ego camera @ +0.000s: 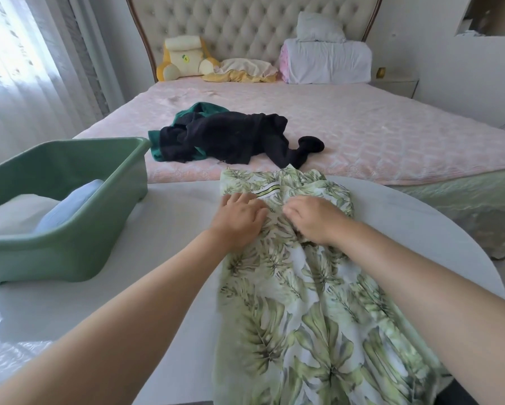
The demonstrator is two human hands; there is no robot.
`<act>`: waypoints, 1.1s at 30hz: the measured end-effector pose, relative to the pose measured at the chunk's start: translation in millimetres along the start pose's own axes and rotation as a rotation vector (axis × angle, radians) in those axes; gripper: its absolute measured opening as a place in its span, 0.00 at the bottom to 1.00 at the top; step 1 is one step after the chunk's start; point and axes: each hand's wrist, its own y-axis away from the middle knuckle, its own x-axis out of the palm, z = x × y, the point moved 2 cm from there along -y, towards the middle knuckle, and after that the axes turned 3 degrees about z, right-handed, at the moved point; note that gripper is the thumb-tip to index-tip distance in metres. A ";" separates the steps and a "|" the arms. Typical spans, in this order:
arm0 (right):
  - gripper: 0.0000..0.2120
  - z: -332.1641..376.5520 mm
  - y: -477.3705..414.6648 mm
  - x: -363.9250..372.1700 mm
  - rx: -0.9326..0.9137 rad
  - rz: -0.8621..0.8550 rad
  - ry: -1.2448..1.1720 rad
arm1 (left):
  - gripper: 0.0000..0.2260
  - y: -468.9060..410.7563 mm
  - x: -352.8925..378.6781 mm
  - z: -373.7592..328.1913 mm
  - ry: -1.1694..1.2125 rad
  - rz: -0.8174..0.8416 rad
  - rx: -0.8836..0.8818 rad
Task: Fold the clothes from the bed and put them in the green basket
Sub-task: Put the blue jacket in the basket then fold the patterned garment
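On garment [304, 302]: left hand [239, 219], right hand [314, 219]

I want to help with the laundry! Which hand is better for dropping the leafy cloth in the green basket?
Probably the left hand: it rests on the leafy cloth on the side nearer the green basket, which stands to the left. The right hand is farther away.
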 end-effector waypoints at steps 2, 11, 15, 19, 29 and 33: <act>0.17 -23.7 -6.4 -7.6 0.030 -0.076 0.016 | 0.20 -12.3 0.9 -8.3 0.027 0.030 0.004; 0.25 -99.7 -14.7 -5.6 0.302 -0.152 0.175 | 0.27 -60.2 22.5 -44.5 0.025 0.326 -0.089; 0.35 -109.5 -13.0 1.2 0.642 -0.078 0.206 | 0.32 -64.6 38.4 -49.3 -0.129 0.338 -0.061; 0.30 -110.2 -16.1 2.0 0.608 -0.114 0.033 | 0.33 -66.6 41.3 -47.5 -0.112 0.323 -0.055; 0.07 -41.8 -31.1 -28.2 0.350 -0.382 -0.378 | 0.24 -52.5 2.7 -26.2 0.700 0.031 -0.204; 0.05 10.8 -47.6 -31.0 0.293 -0.399 -0.509 | 0.22 -48.9 -22.6 -10.2 1.089 -0.112 -0.334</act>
